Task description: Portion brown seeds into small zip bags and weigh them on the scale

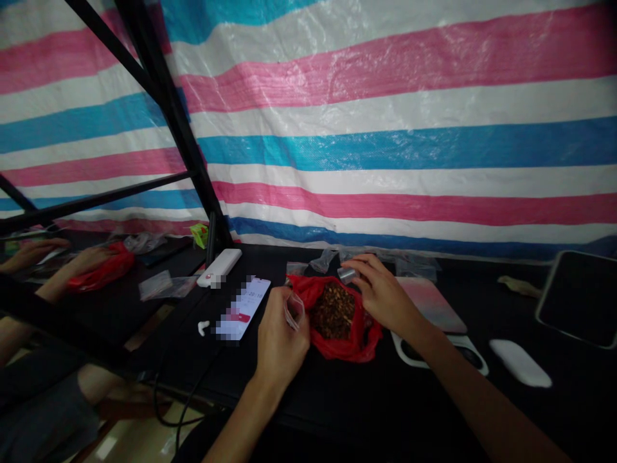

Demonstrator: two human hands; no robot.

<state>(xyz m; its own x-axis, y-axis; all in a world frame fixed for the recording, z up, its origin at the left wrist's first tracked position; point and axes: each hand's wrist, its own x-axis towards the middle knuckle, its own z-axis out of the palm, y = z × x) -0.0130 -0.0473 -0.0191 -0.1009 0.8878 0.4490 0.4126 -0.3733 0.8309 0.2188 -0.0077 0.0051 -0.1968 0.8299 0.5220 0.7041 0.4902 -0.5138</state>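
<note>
A red plastic bag (369,337) sits with its mouth spread wide, full of small brown and golden bits (332,312) that look like dried pieces or seeds. Just left of it, my left hand (282,337) is closed around a small clear plastic bag (294,311), whose mouth gapes upward. My right hand (378,286) reaches over the red bag's back right edge. Pinched in its fingers is a small silvery cylinder (347,275), like a little metal cup, held above the brown bits. What the clear bag contains is hard to see.
Left of my hands lie a lit phone (243,308), a white power bank (219,268) and an earbud (203,328). At right are a pinkish phone (431,302), a white case (520,363) and a dark tablet (578,299). Beyond a black frame (176,128), another person's hand (89,260) touches a red bag.
</note>
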